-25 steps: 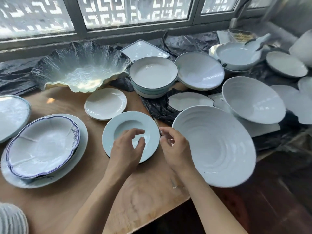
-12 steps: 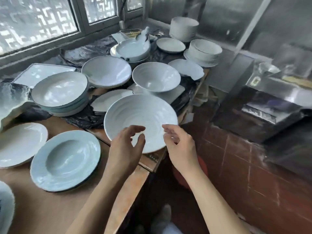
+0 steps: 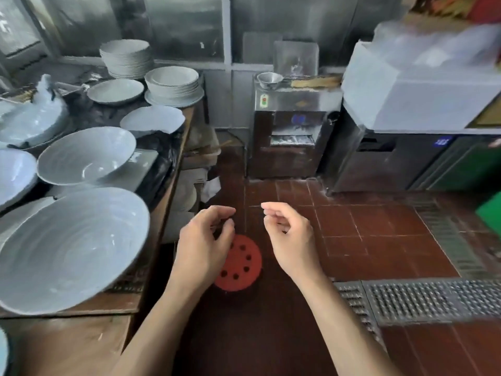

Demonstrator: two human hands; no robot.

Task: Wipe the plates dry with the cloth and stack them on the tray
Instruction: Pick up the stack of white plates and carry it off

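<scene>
Seen from a head-worn camera looking down, pale plates and bowls crowd a wooden counter (image 3: pixel 113 308) along the left side. Nearest is a large ribbed bowl (image 3: pixel 67 248), its rim jutting past the counter's edge, with a second wide bowl (image 3: pixel 86 154) behind it and stacked plates (image 3: pixel 173 84) farther back near the wall. No cloth or tray can be seen. These dishes look like glazed ceramic: stiff, fairly heavy in the larger sizes, breakable, and probably slick if damp, so each is best taken by the rim with both hands on opposite sides. The left hand (image 3: pixel 203 245) and right hand (image 3: pixel 290 237) hover side by side over the red tiled floor (image 3: pixel 379 226), to the right of the counter and clear of every dish. Both have loosely curled fingers and hold nothing, with a gap between them. Below the left hand lies a round red perforated disc (image 3: pixel 240 263).
</scene>
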